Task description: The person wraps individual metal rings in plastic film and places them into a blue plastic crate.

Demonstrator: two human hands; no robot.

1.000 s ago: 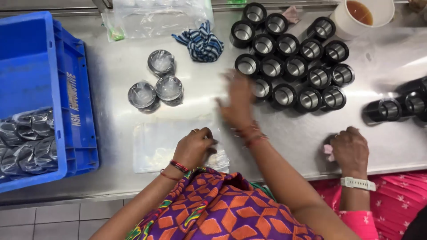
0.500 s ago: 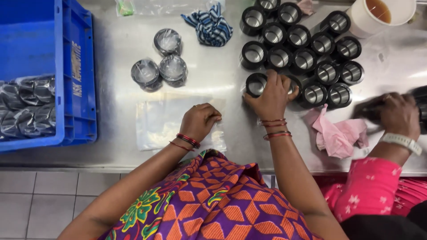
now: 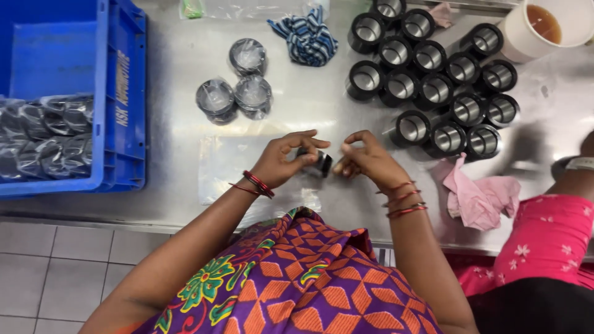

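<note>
Head view shows the left hand (image 3: 281,162) and right hand (image 3: 369,162) pinching one black ring (image 3: 320,162) between fingertips above the clear bag (image 3: 216,167), where a slip could knock the ring cluster (image 3: 433,80) at two o'clock.

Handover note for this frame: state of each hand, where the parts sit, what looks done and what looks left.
Left hand and right hand: both pinch one black ring between them, above the clear bags.
Done, by the look of it: three bagged rings on the steel table; more lie bagged in the blue crate.
Left: the unbagged rings, clustered far right.
A co-worker in pink is at the right edge, beside a pink cloth.
</note>
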